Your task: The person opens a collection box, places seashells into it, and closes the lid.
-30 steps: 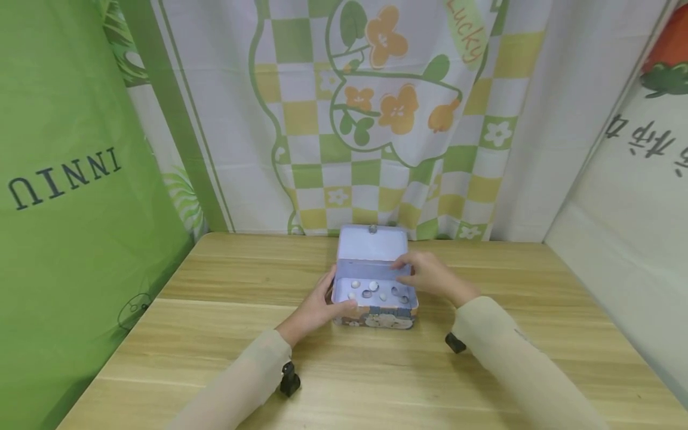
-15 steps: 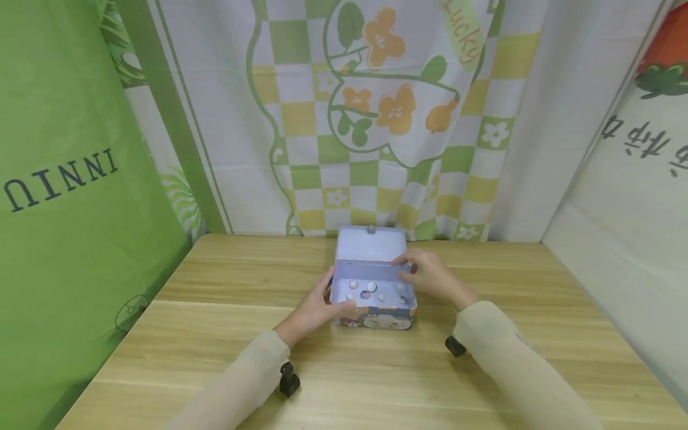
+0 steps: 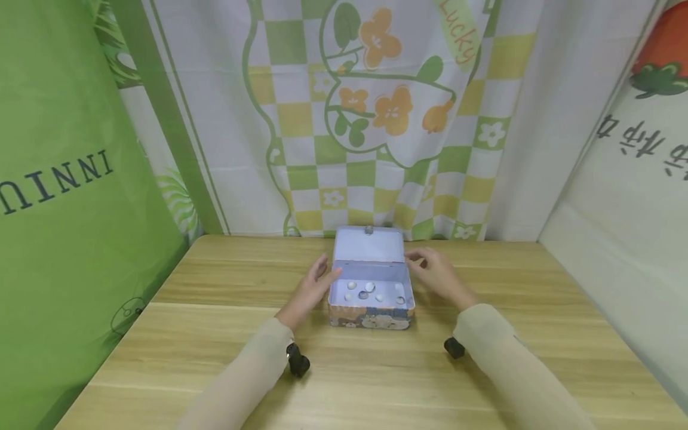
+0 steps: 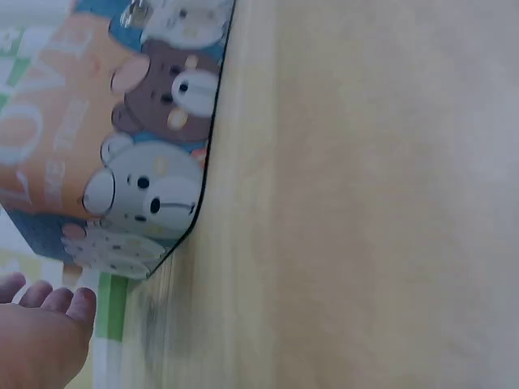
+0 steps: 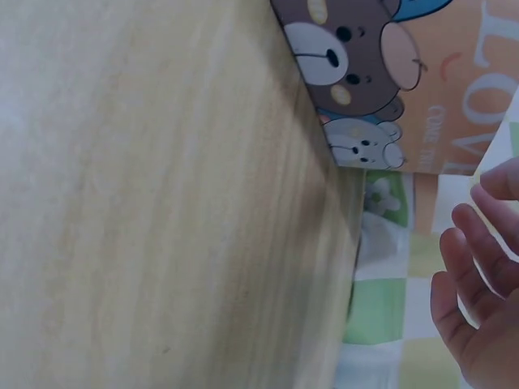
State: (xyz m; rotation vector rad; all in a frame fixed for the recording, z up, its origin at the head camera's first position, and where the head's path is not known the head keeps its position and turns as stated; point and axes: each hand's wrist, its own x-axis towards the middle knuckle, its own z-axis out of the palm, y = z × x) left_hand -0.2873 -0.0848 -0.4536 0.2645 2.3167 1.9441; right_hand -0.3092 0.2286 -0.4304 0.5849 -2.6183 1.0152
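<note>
A small hinged tin box point(image 3: 371, 318) stands on the table, its lid point(image 3: 368, 245) raised at the back. Several small, pale, rounded pieces point(image 3: 369, 287) lie scattered on its floor; they are too small to name exactly. My left hand point(image 3: 307, 294) is beside the box's left side, thumb toward the rim, fingers relaxed. At the right rear corner, my right hand point(image 3: 439, 276) has its fingertips close to the rim; contact is unclear. In the right wrist view its fingers point(image 5: 462, 251) are loosely bent. Bear pictures and the word LOVE cover the tin's sides point(image 4: 154, 186).
The wooden table point(image 3: 242, 280) ends just behind the box, against a checked, flowered curtain point(image 3: 371, 119). Green fabric point(image 3: 64, 251) hangs on the left and pale printed fabric point(image 3: 634, 227) on the right. A thin dark cord point(image 3: 126, 313) shows at the left edge.
My left hand has let go of the box's left side and drawn slightly back. My right hand has come out from over the box to its right edge. One small piece has shifted slightly.
</note>
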